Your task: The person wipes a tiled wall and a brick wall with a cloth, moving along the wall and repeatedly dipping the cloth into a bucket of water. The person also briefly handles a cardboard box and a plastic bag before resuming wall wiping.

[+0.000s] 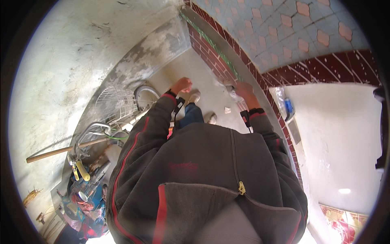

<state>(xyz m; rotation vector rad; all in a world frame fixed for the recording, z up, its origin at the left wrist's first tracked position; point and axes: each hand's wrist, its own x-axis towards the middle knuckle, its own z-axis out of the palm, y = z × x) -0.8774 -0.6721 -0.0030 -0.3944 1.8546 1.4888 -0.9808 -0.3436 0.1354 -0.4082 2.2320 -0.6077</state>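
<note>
My left hand (182,84) is held out in front of me, its fingers curled in and nothing visible in it. On the other side, my right hand (245,91) grips a crumpled pale cloth or bag (234,92) beside the low brick-patterned wall (213,55). The fingertips of the right hand are hidden from above, and the exact material of the bundle is hard to tell. Below both hands my shoes (195,97) stand on the smooth grey floor (182,65). Each wrist wears a dark band with a small black device.
A bicycle with a white wire basket (115,102) leans along the left wall. Its silver handlebar (94,126) and a wooden stick (61,153) jut out near my left arm. A ledge with dark red tile edging (275,93) runs along my right. A small pale scrap (227,110) lies on the floor.
</note>
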